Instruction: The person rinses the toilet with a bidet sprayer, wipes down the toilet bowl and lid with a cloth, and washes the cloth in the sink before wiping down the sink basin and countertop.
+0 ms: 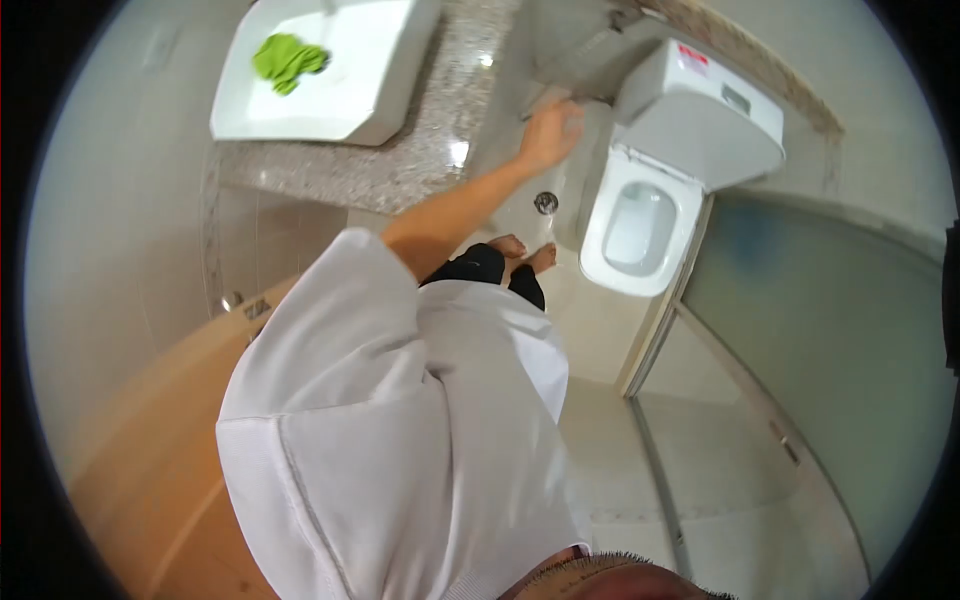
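My left hand [552, 135] is raised past the counter's edge, over the floor between the counter and the toilet [640, 225]. Its fingers look curled in and slightly blurred; whether anything is between them I cannot make out. The toilet's lid [715, 135] is up, and the seat [592, 240] rests on the bowl. On the cistern top [735, 85] is a red and white label [692, 58]. My right hand is not in view.
A crumpled green cloth [288, 62] lies in the white sink [375, 95] on the speckled stone counter [450, 110]. Below my hand is a round floor drain [545, 203], near my bare feet [540, 258]. A frosted glass panel [810, 290] stands right; a wooden door [170, 440], left.
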Available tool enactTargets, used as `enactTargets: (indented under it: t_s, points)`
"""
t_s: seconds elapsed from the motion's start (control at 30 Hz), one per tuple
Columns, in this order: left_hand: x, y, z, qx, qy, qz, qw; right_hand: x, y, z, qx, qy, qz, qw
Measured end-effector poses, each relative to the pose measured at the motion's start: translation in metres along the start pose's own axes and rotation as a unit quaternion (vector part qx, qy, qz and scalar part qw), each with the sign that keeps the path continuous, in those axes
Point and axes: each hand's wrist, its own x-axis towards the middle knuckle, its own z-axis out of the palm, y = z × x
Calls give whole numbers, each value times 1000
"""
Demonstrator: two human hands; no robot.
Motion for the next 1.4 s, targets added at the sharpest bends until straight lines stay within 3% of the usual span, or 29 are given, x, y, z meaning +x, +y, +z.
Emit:
enactTargets:
  t_s: [0.07, 0.13, 0.2, 0.27, 0.33, 0.4, 0.5, 0.6, 0.67, 0.73, 0.8, 0.83, 0.87, 0.9, 0.97, 1.07, 1.1, 1.13, 1.2, 1.23, 1.27, 1.33, 1.4]
  points:
    - [-48, 25, -61, -15, -9, 4, 1000, 32, -45, -4, -45, -38, 23, 998]
    - [-82, 44, -126, 19, 49, 50, 997, 65, -94, -9, -59, -61, 19, 996]
    - [-85, 41, -187, 10, 158, 125, 979, 103, -145, -24, -26, -84, -27, 996]
    - [-78, 60, -255, 52, 270, 84, 958, 148, -200, -40, 54, -129, -106, 985]
    - [-61, 40, -310, 148, 366, 26, 918, 174, -273, -37, -31, -85, -128, 988]
    - [-35, -9, -360, 212, 425, 31, 879, 139, -336, -5, -16, -2, -193, 981]
    - [7, -88, -410, 192, 435, -24, 879, 128, -388, 12, -26, -54, -270, 961]
    - [49, -179, -439, 231, 439, -40, 867, 105, -396, 30, -64, -9, -281, 958]
    - [67, -229, -459, 293, 347, -156, 877, 101, -373, 38, -94, -18, -267, 959]
    - [81, -285, -463, 356, 287, -180, 871, 79, -341, 40, -146, -8, -230, 962]
    - [92, -305, -461, 480, 175, -248, 823, 45, -316, 54, -231, -26, -172, 957]
    - [93, -310, -462, 467, 177, -227, 836, 37, -298, 56, -244, -15, -153, 958]
    - [91, -309, -462, 457, 182, -213, 844, 42, -276, 43, -237, 1, -146, 961]
    - [92, -302, -462, 454, 178, -214, 846, 59, -249, 23, -349, -40, -233, 907]
    - [108, -280, -490, 244, 327, -204, 890, 61, -240, 31, -438, -76, -304, 843]
    - [120, -221, -498, 162, 383, -177, 892, 4, -267, 81, -412, 10, -227, 883]
    - [122, -192, -509, 174, 306, -192, 916, -11, -285, 95, -410, 9, -236, 881]
    - [131, -194, -519, 171, 314, -188, 915, -25, -304, 112, -409, -9, -247, 878]
    - [143, -202, -541, 299, 140, -31, 944, -21, -320, 133, -403, -26, -272, 873]
    - [148, -182, -540, 298, 242, 41, 922, -14, -333, 138, -378, -31, -271, 885]
    - [156, -158, -544, 298, 253, 43, 919, -4, -347, 143, -353, -37, -271, 895]
    - [169, -119, -550, 131, 269, -32, 954, 10, -371, 149, -344, -39, -285, 894]
    - [183, -110, -541, 143, 268, -36, 952, 11, -392, 159, -308, -31, -331, 891]
